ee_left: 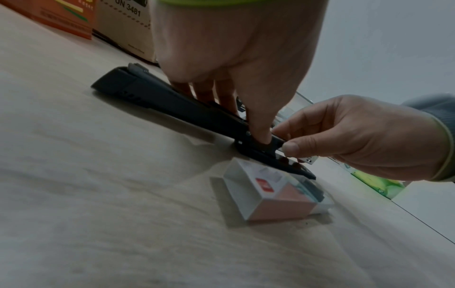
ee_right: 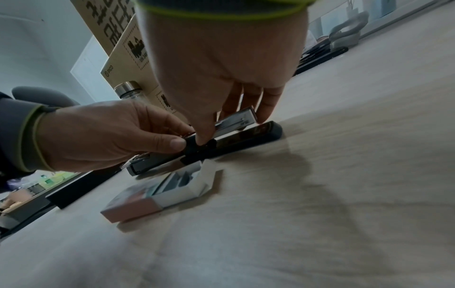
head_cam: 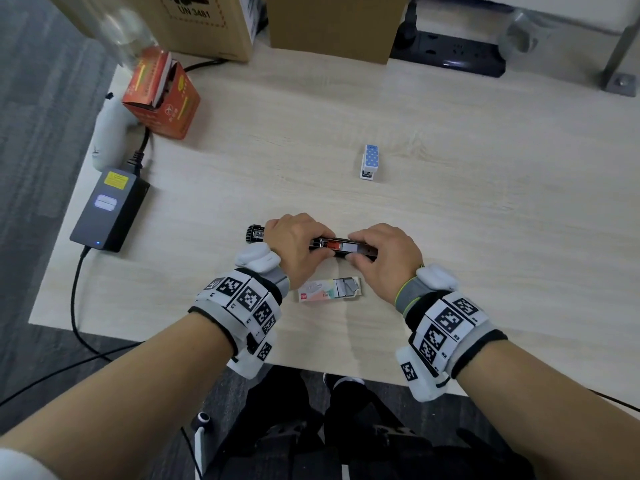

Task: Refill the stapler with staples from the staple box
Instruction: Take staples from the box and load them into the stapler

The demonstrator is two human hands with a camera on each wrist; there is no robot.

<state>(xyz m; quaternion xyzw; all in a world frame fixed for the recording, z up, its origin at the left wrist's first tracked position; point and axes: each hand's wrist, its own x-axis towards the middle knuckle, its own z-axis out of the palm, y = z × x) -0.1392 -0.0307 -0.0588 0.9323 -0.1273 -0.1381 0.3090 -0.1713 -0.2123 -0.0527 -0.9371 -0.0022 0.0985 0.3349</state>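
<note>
A black stapler (head_cam: pixel 343 247) lies swung open and flat on the wooden table (head_cam: pixel 485 220), with a red part and a pale block showing in its metal channel. My left hand (head_cam: pixel 304 244) pinches it at the hinge, thumb on the near side and fingers on the far side. My right hand (head_cam: pixel 374 254) pinches the magazine half just to the right. Just in front of them lies the staple box (head_cam: pixel 329 289), its tray slid part way out. The wrist views show the stapler (ee_left: pixel 157 93) (ee_right: pixel 251 134), the staple box (ee_left: pixel 270 196) (ee_right: pixel 157 191) and both thumbs pressed on the stapler's near side.
A small blue dotted stapler (head_cam: pixel 370 161) stands farther back on the table. An orange carton (head_cam: pixel 162 95) and a power adapter (head_cam: pixel 110 209) with cables sit at the left. Cardboard boxes (head_cam: pixel 332 26) and a power strip (head_cam: pixel 450 53) line the back.
</note>
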